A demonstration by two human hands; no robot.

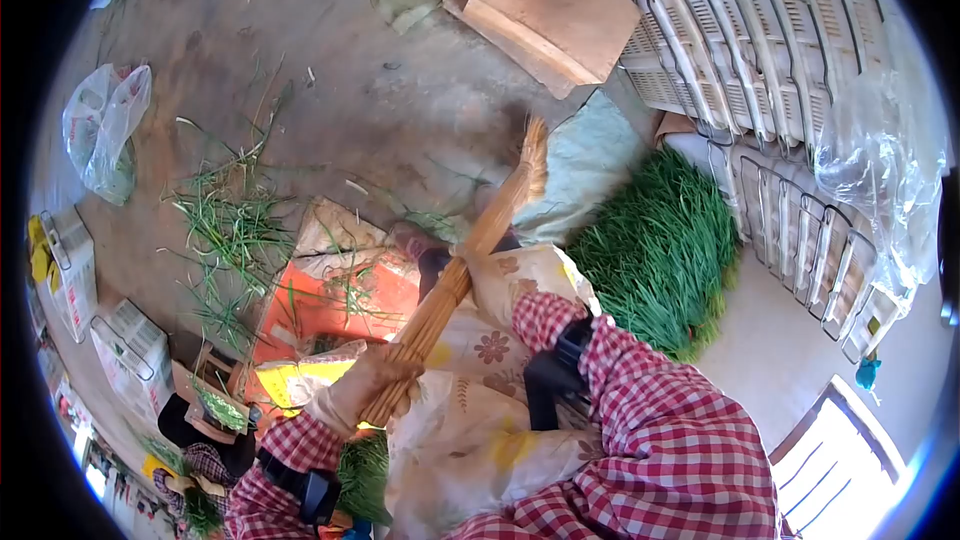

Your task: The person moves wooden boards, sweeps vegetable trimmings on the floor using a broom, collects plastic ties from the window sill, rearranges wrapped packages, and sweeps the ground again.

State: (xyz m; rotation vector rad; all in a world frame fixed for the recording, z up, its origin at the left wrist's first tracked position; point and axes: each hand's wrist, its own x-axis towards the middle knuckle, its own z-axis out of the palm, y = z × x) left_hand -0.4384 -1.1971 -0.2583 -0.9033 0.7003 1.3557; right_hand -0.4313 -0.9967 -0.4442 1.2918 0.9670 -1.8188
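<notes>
A straw broom (480, 230) runs slantwise in front of me, its bristle end up and to the right. Low on the broom, my left hand (372, 380), in a pale glove, is closed around the stalks. My right hand (492, 287), also gloved, grips it further up, near the middle. Beneath my arms spreads a pale flower-print cloth (450, 450) over my lap. Beyond the left hand lies an orange sheet (300, 305) with bits of green stalk on it.
Loose green stalks (235, 230) litter the floor at left. To the right stands a thick pile of long green leaves (655, 250) beside a pale blue sheet (590, 160). White crates (760, 40), a cardboard box (550, 10) and plastic bags (105, 130) surround the area. A co-worker (205, 470) sits at lower left.
</notes>
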